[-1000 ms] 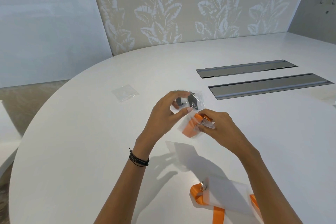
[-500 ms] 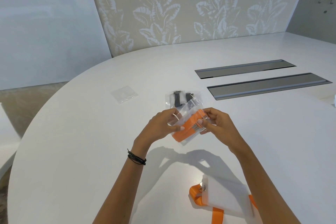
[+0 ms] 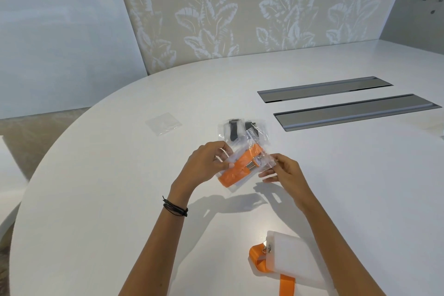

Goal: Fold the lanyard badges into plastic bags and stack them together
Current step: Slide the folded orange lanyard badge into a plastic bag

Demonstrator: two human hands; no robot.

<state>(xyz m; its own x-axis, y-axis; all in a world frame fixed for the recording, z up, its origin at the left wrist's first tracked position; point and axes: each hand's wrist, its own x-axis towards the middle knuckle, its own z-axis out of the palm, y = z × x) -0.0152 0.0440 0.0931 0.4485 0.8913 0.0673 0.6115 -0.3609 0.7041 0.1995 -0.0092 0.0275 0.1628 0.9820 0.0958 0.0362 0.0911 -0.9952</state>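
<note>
Orange-lanyard bag (image 3: 242, 166) held just above table (image 3: 120, 199), in front of black-lanyard bag (image 3: 234, 130). L hand (image 3: 206, 163) pinches its left edge, R hand (image 3: 286, 170) pinches right corner. Looks light, floppy, slick film; prob best gripped at edges.

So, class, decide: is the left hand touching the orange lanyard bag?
Touching. The head view shows the left hand gripping the orange lanyard bag, thumb pressed onto its plastic.
</note>
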